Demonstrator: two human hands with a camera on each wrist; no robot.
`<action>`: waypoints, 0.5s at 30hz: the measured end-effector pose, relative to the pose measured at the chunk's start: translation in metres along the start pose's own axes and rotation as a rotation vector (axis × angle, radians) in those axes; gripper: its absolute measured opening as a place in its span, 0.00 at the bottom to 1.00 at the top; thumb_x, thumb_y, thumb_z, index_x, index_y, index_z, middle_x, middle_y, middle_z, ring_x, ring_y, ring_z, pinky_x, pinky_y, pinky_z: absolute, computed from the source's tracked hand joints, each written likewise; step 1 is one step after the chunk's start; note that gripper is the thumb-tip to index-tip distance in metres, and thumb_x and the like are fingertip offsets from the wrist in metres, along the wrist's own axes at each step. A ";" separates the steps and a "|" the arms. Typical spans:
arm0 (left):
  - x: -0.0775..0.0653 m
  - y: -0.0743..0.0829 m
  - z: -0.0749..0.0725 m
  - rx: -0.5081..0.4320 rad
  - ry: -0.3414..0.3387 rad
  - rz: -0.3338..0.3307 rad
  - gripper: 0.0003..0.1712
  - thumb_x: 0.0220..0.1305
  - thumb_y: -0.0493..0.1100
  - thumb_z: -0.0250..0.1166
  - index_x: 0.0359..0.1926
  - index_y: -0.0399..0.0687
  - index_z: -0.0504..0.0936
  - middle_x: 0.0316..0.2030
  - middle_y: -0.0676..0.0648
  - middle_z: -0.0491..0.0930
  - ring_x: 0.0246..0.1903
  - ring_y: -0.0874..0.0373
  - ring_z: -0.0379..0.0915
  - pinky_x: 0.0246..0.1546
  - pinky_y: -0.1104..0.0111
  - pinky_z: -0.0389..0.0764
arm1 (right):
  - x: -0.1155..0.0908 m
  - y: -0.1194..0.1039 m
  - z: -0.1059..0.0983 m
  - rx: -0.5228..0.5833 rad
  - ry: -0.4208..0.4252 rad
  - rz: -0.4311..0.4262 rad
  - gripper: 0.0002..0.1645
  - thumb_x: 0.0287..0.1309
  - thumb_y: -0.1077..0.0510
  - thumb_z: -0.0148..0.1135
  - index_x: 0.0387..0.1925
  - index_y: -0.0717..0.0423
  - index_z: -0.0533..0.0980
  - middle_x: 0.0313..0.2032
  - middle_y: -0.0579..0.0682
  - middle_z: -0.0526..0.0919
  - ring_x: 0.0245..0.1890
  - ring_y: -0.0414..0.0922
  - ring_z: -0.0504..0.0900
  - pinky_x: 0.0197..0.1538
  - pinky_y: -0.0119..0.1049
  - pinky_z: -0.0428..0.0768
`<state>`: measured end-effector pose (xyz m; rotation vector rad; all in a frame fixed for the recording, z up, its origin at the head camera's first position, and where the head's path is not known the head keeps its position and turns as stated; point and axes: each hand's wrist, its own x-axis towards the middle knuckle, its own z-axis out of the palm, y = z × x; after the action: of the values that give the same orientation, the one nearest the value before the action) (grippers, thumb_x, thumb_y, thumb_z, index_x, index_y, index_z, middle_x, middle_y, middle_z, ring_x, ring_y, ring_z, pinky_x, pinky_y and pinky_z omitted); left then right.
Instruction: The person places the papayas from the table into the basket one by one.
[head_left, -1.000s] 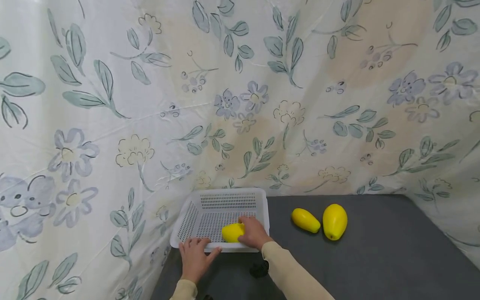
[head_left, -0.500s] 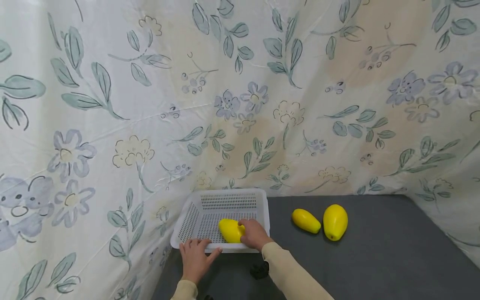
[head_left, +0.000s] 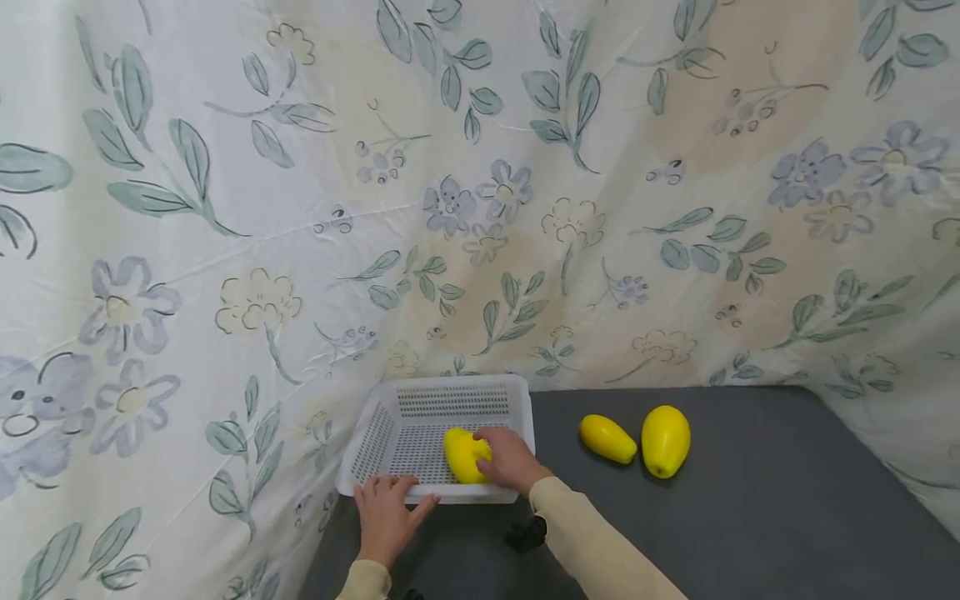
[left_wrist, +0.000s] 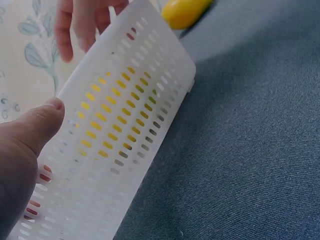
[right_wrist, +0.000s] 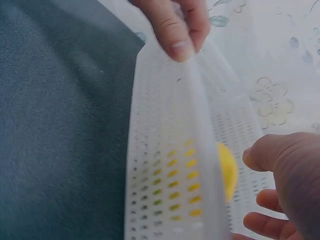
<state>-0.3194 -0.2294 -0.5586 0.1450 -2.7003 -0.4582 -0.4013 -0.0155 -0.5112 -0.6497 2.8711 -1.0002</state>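
Observation:
A white perforated plastic basket stands at the back left of the dark table. Inside it, toward the near right, lies a yellow papaya, partly covered by my right hand in the head view. The right wrist view shows that hand's thumb and fingers spread, apart from the papaya. My left hand grips the basket's near rim, thumb outside and fingers inside. Through the holes of the near wall, the papaya shows yellow with some green.
Two more yellow papayas, a smaller one and a larger one, lie on the table right of the basket. A floral cloth hangs behind and down the left side, close to the basket.
The papaya in the basket has turned to stand more lengthwise. My right hand has loosened from it and shifted slightly. My left hand keeps its hold on the rim.

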 end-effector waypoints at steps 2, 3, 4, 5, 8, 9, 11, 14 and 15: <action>0.000 0.000 -0.001 -0.001 0.003 0.011 0.28 0.52 0.64 0.75 0.43 0.47 0.88 0.43 0.40 0.83 0.53 0.37 0.69 0.62 0.33 0.56 | -0.002 0.002 -0.007 -0.005 0.017 -0.023 0.24 0.61 0.56 0.69 0.58 0.57 0.79 0.57 0.57 0.83 0.55 0.55 0.80 0.63 0.55 0.78; 0.000 -0.001 -0.001 -0.004 0.006 0.018 0.28 0.52 0.64 0.75 0.43 0.47 0.88 0.43 0.40 0.83 0.53 0.36 0.69 0.62 0.32 0.56 | -0.003 0.003 -0.010 -0.001 0.029 -0.037 0.24 0.62 0.57 0.69 0.58 0.58 0.79 0.57 0.57 0.83 0.54 0.55 0.80 0.62 0.55 0.79; 0.000 -0.001 -0.001 -0.007 0.013 0.026 0.28 0.52 0.64 0.75 0.43 0.47 0.88 0.42 0.40 0.83 0.52 0.36 0.69 0.62 0.32 0.56 | -0.006 0.004 -0.015 0.008 0.041 -0.045 0.23 0.62 0.57 0.69 0.58 0.58 0.79 0.57 0.58 0.83 0.54 0.55 0.80 0.62 0.55 0.79; 0.000 -0.001 0.000 -0.009 0.015 0.030 0.28 0.52 0.64 0.75 0.43 0.47 0.88 0.42 0.39 0.83 0.52 0.36 0.69 0.61 0.33 0.56 | -0.009 0.006 -0.019 0.025 0.052 -0.047 0.23 0.62 0.57 0.69 0.58 0.58 0.79 0.56 0.58 0.83 0.54 0.55 0.80 0.61 0.55 0.79; 0.000 -0.003 0.001 -0.023 0.011 0.030 0.29 0.53 0.64 0.75 0.43 0.46 0.88 0.43 0.39 0.83 0.52 0.36 0.69 0.61 0.34 0.56 | -0.020 0.014 -0.032 0.075 0.095 -0.032 0.22 0.63 0.57 0.68 0.58 0.58 0.79 0.56 0.58 0.82 0.54 0.55 0.80 0.60 0.56 0.80; 0.000 -0.003 0.001 -0.028 0.006 0.026 0.29 0.53 0.64 0.75 0.44 0.46 0.88 0.43 0.39 0.83 0.53 0.35 0.69 0.61 0.33 0.55 | -0.023 0.017 -0.037 0.085 0.112 -0.023 0.22 0.63 0.57 0.68 0.58 0.57 0.79 0.56 0.58 0.83 0.54 0.55 0.80 0.59 0.56 0.80; 0.001 -0.003 0.002 -0.038 -0.008 0.015 0.29 0.53 0.64 0.75 0.44 0.46 0.88 0.44 0.38 0.83 0.54 0.34 0.69 0.63 0.32 0.53 | -0.031 0.027 -0.045 0.107 0.144 0.001 0.23 0.63 0.57 0.68 0.58 0.57 0.79 0.55 0.58 0.82 0.54 0.56 0.81 0.58 0.56 0.81; 0.002 -0.001 0.001 -0.046 -0.021 0.004 0.29 0.54 0.64 0.75 0.46 0.45 0.88 0.45 0.37 0.83 0.55 0.33 0.68 0.64 0.30 0.51 | -0.041 0.044 -0.057 0.134 0.196 0.048 0.23 0.63 0.58 0.69 0.59 0.57 0.79 0.55 0.58 0.82 0.55 0.56 0.81 0.58 0.55 0.81; 0.002 -0.001 0.001 -0.045 -0.025 -0.002 0.29 0.54 0.64 0.75 0.46 0.45 0.88 0.46 0.37 0.83 0.55 0.33 0.68 0.65 0.30 0.50 | -0.044 0.050 -0.061 0.143 0.216 0.061 0.23 0.63 0.58 0.69 0.59 0.57 0.79 0.55 0.58 0.83 0.55 0.56 0.81 0.59 0.56 0.81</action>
<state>-0.3212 -0.2305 -0.5594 0.1298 -2.7122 -0.5240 -0.3899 0.0734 -0.4975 -0.4672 2.9388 -1.3278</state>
